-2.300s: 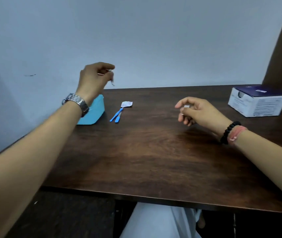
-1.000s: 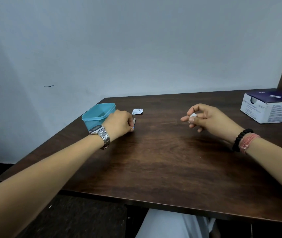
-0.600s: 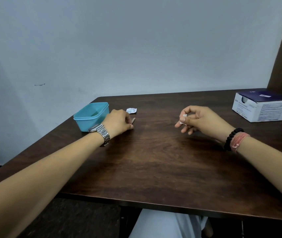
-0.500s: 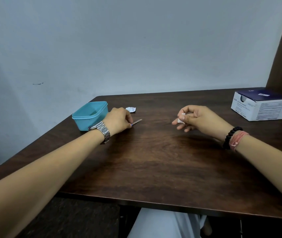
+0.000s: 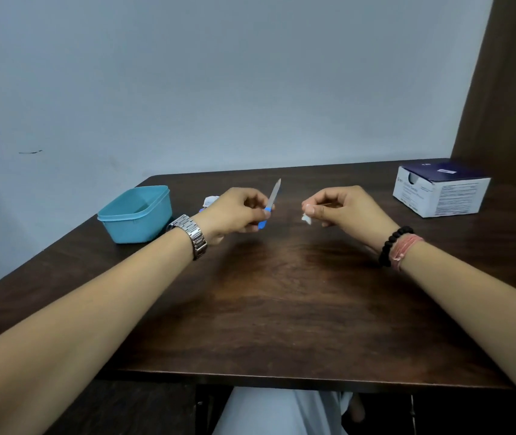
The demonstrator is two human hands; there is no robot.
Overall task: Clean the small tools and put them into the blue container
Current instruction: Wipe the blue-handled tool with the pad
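Dark wooden table (image 5: pixel 281 309) stood against a pale grey-blue wall, with a brown panel at the far right. Left hand (image 5: pixel 234 213) hovered above the table, its fingers curled and pinching the blue handle of a small tool (image 5: pixel 271 200); the tool's thin grey blade pointed up and away from the fingertips, tilted toward the right hand. Right hand (image 5: pixel 344 207) was held opposite, a short gap from the blade, with thumb and forefinger closed on a small white wipe (image 5: pixel 306 218) that hung just below the fingertips. Blue container (image 5: pixel 135 215) sat on the table to the outer side of the left hand, near the wrist and apart from the fingers, lid off. Crumpled white wrapper (image 5: pixel 210 200) lay just behind the left knuckles, partly hidden. White and navy box (image 5: pixel 441 194) rested well beyond the right hand, near the table's far right corner. Metal watch (image 5: pixel 190 233) circled the left wrist; black bead bracelet (image 5: pixel 394 244) and pink band circled the right.
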